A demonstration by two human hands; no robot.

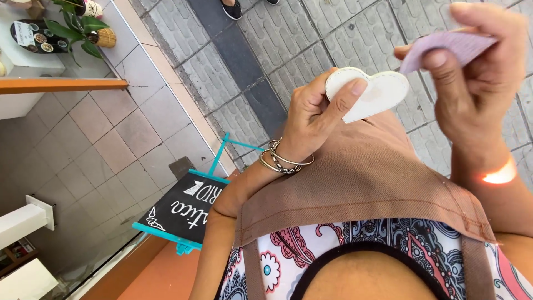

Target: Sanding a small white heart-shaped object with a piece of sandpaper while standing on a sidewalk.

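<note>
Far below lies the paved sidewalk (pixel 333 33), with a teal-framed chalkboard sign (pixel 180 214) at the shop edge, so anything dropped would likely fall a long way onto hard stone. Above the brown apron (pixel 366 178), the left hand (pixel 313 119) pinches a white heart-shaped piece (pixel 377 91) between thumb and curled fingers, holding only its left edge, which could let it slip. The right hand (pixel 477 78) pinches a small lilac sheet (pixel 449 45), and rubbing it hard might knock the heart loose.
</note>
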